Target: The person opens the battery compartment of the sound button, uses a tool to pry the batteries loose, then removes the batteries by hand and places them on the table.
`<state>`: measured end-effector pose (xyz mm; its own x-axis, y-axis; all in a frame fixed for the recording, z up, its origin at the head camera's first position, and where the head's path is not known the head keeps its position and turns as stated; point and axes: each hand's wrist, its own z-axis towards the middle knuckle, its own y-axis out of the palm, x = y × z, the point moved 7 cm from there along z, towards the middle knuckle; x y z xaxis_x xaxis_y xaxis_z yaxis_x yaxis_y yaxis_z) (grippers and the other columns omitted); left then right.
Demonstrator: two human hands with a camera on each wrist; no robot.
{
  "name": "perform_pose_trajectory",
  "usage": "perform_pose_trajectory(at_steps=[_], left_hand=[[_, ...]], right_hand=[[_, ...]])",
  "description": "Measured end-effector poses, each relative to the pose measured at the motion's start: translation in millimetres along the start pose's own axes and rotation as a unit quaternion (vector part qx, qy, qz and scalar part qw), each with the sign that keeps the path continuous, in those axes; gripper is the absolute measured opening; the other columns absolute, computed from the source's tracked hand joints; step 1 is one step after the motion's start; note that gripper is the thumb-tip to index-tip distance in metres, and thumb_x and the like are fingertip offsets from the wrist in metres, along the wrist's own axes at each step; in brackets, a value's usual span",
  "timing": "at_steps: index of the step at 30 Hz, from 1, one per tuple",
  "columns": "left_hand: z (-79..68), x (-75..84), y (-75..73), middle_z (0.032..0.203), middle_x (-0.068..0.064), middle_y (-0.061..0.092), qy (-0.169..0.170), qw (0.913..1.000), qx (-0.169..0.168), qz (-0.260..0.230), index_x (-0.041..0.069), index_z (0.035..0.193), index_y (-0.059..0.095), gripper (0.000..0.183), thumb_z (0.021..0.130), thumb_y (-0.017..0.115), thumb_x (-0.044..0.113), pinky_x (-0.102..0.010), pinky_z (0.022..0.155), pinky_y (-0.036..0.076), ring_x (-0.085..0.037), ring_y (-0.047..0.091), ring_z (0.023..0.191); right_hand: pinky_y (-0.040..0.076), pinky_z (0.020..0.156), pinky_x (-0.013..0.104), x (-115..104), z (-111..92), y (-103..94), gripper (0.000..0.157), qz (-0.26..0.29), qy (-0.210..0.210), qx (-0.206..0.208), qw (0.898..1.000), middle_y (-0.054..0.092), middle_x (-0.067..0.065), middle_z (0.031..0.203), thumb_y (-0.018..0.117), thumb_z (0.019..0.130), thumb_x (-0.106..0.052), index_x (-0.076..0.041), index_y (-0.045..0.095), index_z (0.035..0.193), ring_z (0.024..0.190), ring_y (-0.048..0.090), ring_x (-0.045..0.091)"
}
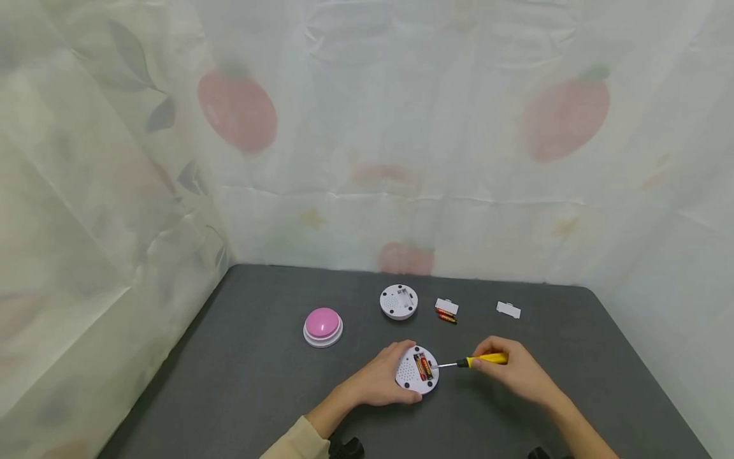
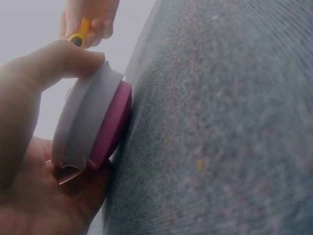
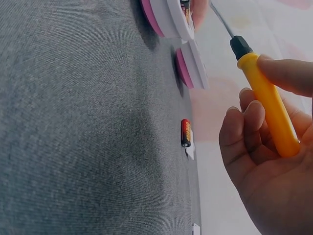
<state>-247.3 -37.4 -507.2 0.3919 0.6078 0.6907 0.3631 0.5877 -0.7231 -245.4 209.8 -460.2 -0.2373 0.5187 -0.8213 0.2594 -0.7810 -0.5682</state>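
My left hand (image 1: 383, 377) grips a round white push-button device (image 1: 408, 376) by its rim, thumb on the near side. The device lies upside down; in the left wrist view its pink dome (image 2: 111, 128) faces the table. Two red-and-black batteries (image 1: 422, 367) sit side by side in its uncovered compartment. Between the thumb and fingers of my right hand (image 1: 515, 371) is a yellow-handled screwdriver (image 1: 487, 360). Its metal shaft points left, the tip at the right edge of the batteries. Whether the tip touches a battery or the casing I cannot tell.
Behind stands a second upturned device (image 1: 398, 301), its battery slot uncovered. A pink-domed button (image 1: 322, 323) sits upright at left. Loose batteries (image 1: 446, 316) lie beside a white battery cover (image 1: 446, 306); another cover (image 1: 508, 310) lies farther right. Patterned curtains (image 1: 367, 127) surround the dark table (image 1: 258, 382).
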Motion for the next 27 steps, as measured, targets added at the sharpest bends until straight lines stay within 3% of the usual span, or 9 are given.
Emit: perform_pose_trajectory(at_steps=[9, 27], left_hand=[[0.0, 0.9, -0.7, 0.13, 0.003, 0.051, 0.0, 0.9999, -0.003, -0.01, 0.013, 0.152, 0.04, 0.095, 0.073, 0.083, 0.044, -0.031, 0.093, 0.042, -0.01, 0.047, 0.111], [-1.0, 1.9, -1.9, 0.13, 0.002, 0.052, -0.005, 0.9999, -0.006, -0.012, 0.013, 0.152, 0.041, 0.094, 0.073, 0.083, 0.043, -0.032, 0.091, 0.042, -0.011, 0.047, 0.109]], right_hand=[[0.048, 0.064, 0.031, 2.2, 11.4, 1.9, 0.017, 0.001, 0.051, 0.01, 0.999, 0.063, 0.008, 0.091, 0.071, 0.096, -0.026, -0.012, 0.07, 0.105, 0.075, 0.057, 0.024], [0.049, 0.073, 0.03, -7.5, 27.2, 9.1, 0.01, -0.03, -0.004, 0.013, 0.999, 0.066, 0.003, 0.103, 0.073, 0.095, -0.016, -0.014, 0.071, 0.105, 0.084, 0.056, 0.021]])
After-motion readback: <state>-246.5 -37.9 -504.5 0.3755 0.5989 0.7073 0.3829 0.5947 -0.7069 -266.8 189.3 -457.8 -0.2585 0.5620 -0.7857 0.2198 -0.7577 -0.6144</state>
